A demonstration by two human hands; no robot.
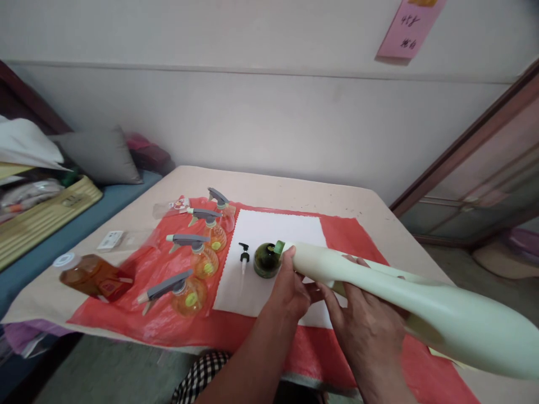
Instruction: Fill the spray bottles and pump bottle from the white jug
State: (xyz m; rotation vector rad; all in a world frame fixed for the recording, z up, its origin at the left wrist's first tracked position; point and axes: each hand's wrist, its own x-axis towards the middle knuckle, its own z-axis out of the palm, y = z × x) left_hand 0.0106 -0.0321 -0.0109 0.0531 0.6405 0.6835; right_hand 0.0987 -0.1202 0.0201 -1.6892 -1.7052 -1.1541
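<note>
Item: one pale green long-necked vessel (404, 294), lying slantwise above the tabletop (269, 188), narrow end toward the middle, bulky end past the near right corner. My left hand (295, 294) has its fingers clamped around the narrow end; my right hand (366, 320) has its fingers closed on the middle section, partly hidden.

Item: one green mouthpiece (279, 247) on the vessel, over the opening of a round dark green bottle (266, 268); I cannot tell whether they touch.

Item: one black pump head (244, 257) with clear tube, left of the bottle, both on a white sheet (278, 223).

Item: one red covering (349, 238) beneath, reaching the tabletop's near edge.

Items, four: round spray bottles (189, 297) with grey triggers, in a row from near edge toward far edge, left of the sheet.

Item: one white-capped jug (95, 275) of amber liquid, near the tabletop's left edge.
</note>
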